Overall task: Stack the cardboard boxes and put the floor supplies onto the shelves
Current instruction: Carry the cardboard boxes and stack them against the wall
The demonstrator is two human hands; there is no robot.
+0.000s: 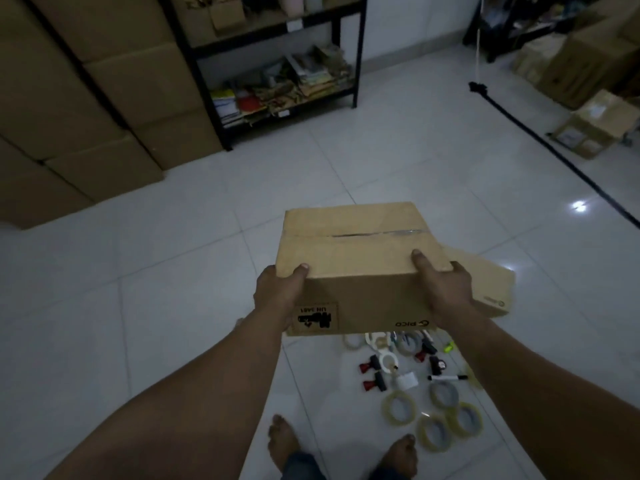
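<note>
Cardboard box (356,268) held above floor (173,306): left hand (277,296) clamped on its 9 o'clock corner, right hand (446,289) clamped at 3 o'clock; tape rolls (388,408) at 6 o'clock.

Cardboard box (356,292) at frame centre, near face, print upside down: "PICO" plus logo at lower right; label (314,318) at lower left reads "UN 3481". Second box (485,278) just right: logo mark, too small to read. Shelf tags (294,26) at top: illegible.
</note>
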